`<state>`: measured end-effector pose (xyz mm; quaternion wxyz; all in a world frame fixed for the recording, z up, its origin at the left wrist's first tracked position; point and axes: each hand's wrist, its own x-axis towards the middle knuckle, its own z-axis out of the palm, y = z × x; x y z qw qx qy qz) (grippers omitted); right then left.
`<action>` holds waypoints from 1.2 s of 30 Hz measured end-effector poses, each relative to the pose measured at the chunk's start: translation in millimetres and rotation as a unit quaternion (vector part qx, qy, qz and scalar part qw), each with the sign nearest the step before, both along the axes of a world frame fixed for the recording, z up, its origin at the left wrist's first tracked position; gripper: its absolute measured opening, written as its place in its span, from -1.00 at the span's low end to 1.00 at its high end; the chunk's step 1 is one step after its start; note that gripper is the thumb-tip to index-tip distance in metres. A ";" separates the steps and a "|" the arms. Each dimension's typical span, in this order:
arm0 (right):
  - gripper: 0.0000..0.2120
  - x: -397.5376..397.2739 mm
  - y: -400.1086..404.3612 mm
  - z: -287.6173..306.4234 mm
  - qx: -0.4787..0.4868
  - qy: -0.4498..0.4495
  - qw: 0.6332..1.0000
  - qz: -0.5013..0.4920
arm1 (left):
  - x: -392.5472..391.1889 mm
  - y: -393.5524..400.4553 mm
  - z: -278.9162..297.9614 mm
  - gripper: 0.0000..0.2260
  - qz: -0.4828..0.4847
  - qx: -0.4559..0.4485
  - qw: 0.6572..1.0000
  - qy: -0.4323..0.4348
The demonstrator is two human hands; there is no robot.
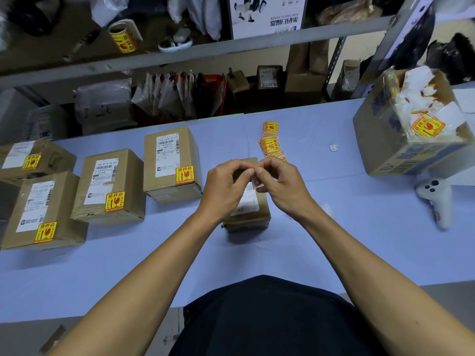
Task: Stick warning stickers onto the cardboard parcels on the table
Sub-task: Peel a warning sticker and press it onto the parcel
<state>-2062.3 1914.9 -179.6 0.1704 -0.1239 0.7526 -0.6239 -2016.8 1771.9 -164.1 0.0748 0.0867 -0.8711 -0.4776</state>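
Even, fairly bright overhead light falls on the table (334,227) with soft shadows beside the parcels (108,186), while the far shelves (180,57) are dim, blurred and curved by wide-angle distortion.

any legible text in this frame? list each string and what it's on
"易碎品": heading on the yellow warning sticker of the front-middle parcel; same sticker design on three other parcels.
"小心轻放": smaller column on the sticker of the rear parcel, barely legible.
Shipping label: numbers and barcode too blurred.
Poster on the shelf: upside-down print, not readable.
Sticker roll, loose stickers: too small.
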 end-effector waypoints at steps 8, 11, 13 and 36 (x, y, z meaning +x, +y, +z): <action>-0.89 -2.3 -0.1 -1.3 0.013 0.021 1.000 -0.007 | 0.8 2.6 2.2 -0.89 -0.011 -0.064 0.997 0.046; -0.89 -1.6 -0.3 -1.9 0.010 0.018 1.000 -0.012 | 1.6 2.7 3.2 -0.89 -0.016 -0.080 0.995 0.061; -0.89 -1.1 -0.6 -1.2 0.010 0.018 1.000 -0.017 | 1.3 2.2 3.5 -0.89 -0.019 -0.087 0.994 0.069; -0.88 -0.2 6.5 -7.3 0.216 0.316 0.924 0.002 | 3.9 2.3 -2.0 -0.87 0.002 0.186 0.981 -0.057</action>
